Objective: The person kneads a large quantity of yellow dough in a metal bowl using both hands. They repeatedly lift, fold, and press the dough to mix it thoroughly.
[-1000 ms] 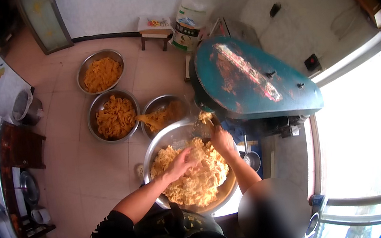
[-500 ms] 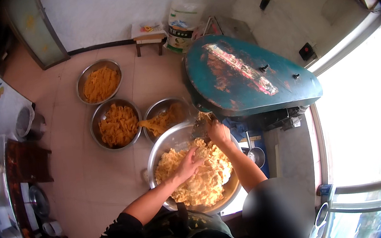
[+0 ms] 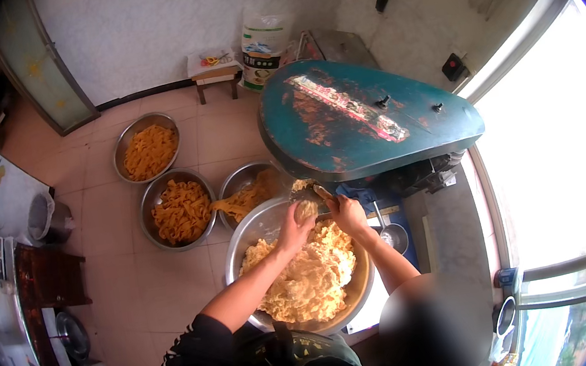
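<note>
A large steel basin (image 3: 237, 242) in front of me is heaped with crumbly pale-yellow dough (image 3: 312, 277). Over the basin's far part, my left hand (image 3: 291, 230) is closed around a lump of dough (image 3: 304, 211). To its right, my right hand (image 3: 350, 218) grips a short brown wooden stick (image 3: 322, 192), whose far end lies by the machine's feed opening. Beyond both hands stands a machine with a worn teal cover (image 3: 351, 121). More dough (image 3: 300, 184) sits in its opening. What lies under the cover is hidden.
Left of the machine, a steel bowl (image 3: 240, 181) catches a strip of flat orange noodles (image 3: 241, 205). Two more bowls of noodles (image 3: 183, 215) stand on the tiled floor. A small saucepan (image 3: 395, 238) is right of the basin. A stool (image 3: 215, 75) and white sack (image 3: 264, 51) stand by the wall.
My left hand has lifted from the dough heap toward the machine, now with a lump in it. My right hand has drawn slightly back from the opening. The view has shifted a little.
</note>
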Demonstrator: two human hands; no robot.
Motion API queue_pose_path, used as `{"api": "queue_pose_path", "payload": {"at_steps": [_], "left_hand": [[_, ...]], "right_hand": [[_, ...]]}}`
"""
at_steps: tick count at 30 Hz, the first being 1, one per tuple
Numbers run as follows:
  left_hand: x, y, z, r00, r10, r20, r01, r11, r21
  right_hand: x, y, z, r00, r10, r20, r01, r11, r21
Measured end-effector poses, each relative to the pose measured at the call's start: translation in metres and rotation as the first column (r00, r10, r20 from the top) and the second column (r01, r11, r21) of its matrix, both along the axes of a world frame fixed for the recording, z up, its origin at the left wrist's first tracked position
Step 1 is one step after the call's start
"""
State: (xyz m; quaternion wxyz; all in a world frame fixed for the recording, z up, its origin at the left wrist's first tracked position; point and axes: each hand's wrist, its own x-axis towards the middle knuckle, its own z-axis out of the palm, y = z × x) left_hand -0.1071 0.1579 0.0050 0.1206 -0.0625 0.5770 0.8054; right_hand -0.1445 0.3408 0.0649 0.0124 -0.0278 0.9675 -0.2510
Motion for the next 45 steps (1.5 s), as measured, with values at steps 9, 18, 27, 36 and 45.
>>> {"api": "queue_pose_path", "payload": {"at_steps": [9, 18, 27, 36, 45], "left_hand": [[-0.072, 0.016, -0.076, 0.950, -0.072, -0.304, -0.098, 0.856, -0.508], [0.005, -0.032, -0.024, 0.953, -0.301, 0.015, 0.290, 0.901, -0.322], [0.022, -0.074, -0.050, 0.931, -0.366, 0.003, 0.297, 0.749, -0.592], [0.000, -0.003, -0.046, 0.718, -0.684, 0.129, 0.569, 0.469, -0.676], [0.001, 0.027, -0.022, 0.562, -0.775, 0.288, 0.693, 0.251, -0.676]], "right_hand": [[0.022, 0.011, 0.019, 0.994, 0.096, 0.043, -0.090, 0.989, -0.122], [-0.023, -0.024, 0.019, 0.957, 0.047, 0.287, -0.047, 0.999, -0.007], [-0.022, 0.001, 0.012, 0.977, -0.032, 0.211, -0.006, 0.984, 0.177], [-0.025, -0.031, 0.038, 0.980, -0.004, 0.197, -0.028, 0.987, 0.157], [-0.027, -0.019, 0.008, 0.984, 0.020, 0.179, -0.044, 0.990, 0.136]]}}
